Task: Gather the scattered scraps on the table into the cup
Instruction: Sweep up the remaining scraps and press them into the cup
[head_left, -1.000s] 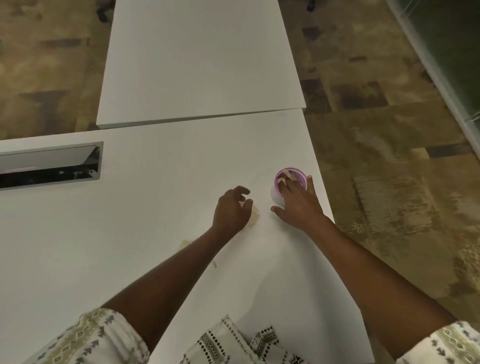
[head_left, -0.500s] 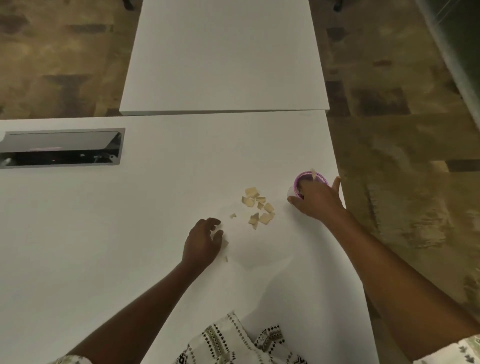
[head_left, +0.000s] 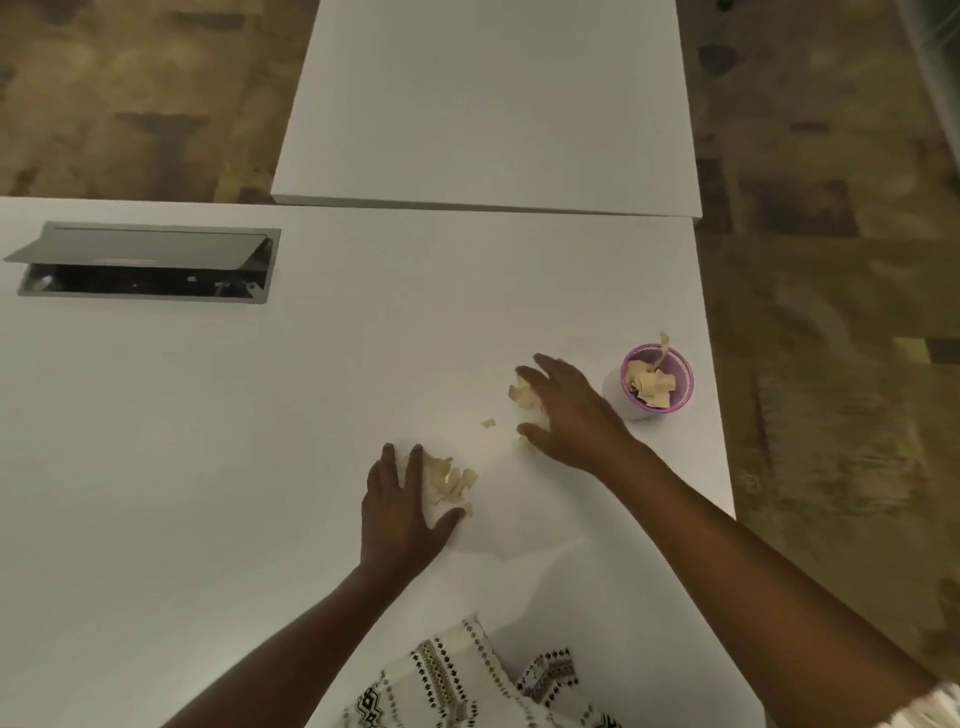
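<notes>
I see the white tabletop (head_left: 260, 415) carrying tan scraps (head_left: 451, 480) mid-right, a pink-rimmed cup (head_left: 655, 382) far right.

Matt, smooth white table (head_left: 260, 467); papery beige scraps (head_left: 449, 480); translucent purple plastic cup (head_left: 655, 382); brushed-metal cable hatch (head_left: 145, 249).

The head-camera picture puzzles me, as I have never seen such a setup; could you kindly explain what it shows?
There is no machine: a person wears a camera on the head, looking down at two bare hands over a white table. Loose beige paper scraps lie beside the left hand, which rests flat and open. The right hand spreads open over more scraps and grips nothing. To its right, near the table's edge, stands a small purple-rimmed cup, already partly filled with scraps. A grey cable hatch sits open at far left.
</notes>
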